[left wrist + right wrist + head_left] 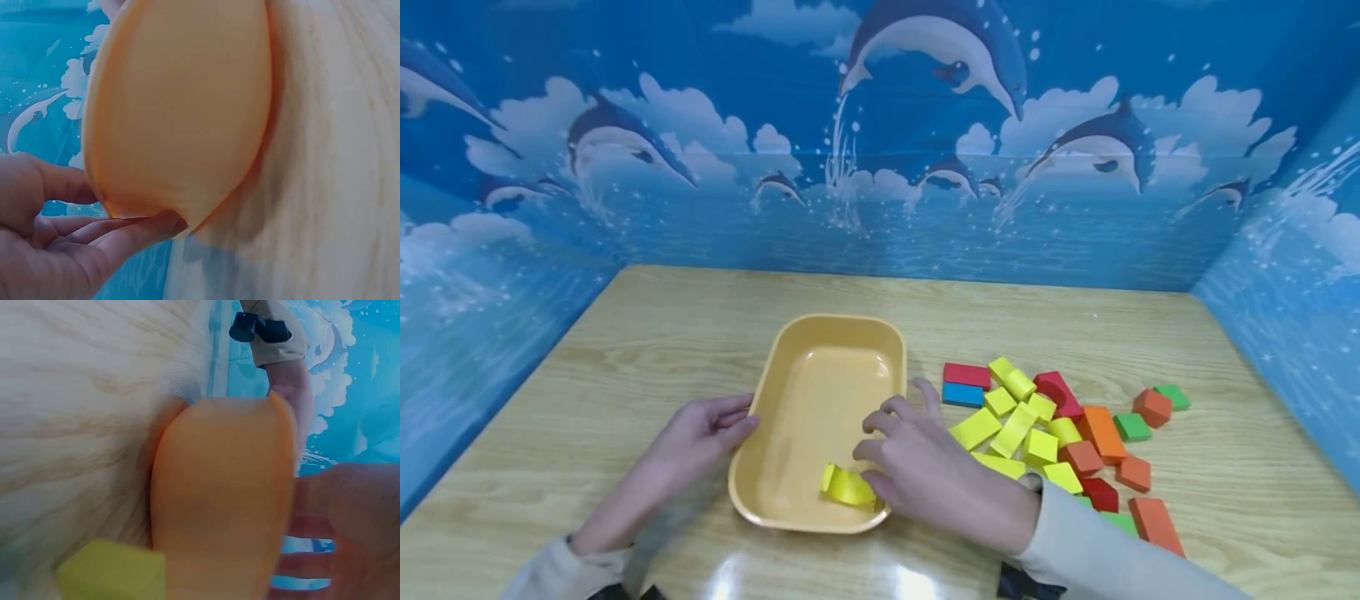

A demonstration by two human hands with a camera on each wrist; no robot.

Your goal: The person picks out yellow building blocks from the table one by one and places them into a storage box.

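A shallow light-orange plastic tray (812,408) sits on the table in the head view. My left hand (696,442) pinches its left rim, the thumb on the edge and the fingers against the outer wall, as the left wrist view shows of the tray (181,112). Over the right rim reaches my right hand (928,471), fingers spread and loosely bent with nothing gripped. A yellow curved block (847,486) lies inside the tray at its near end, close by the right thumb. The right wrist view has the right hand (356,531) beside the tray's wall.
To the tray's right lies a loose group of wooden blocks: several yellow blocks (1013,429), a red block (967,375) beside a blue block (962,394), an orange block (1102,433) and a green block (1132,427). A blue dolphin-print curtain (880,225) borders the table (662,333).
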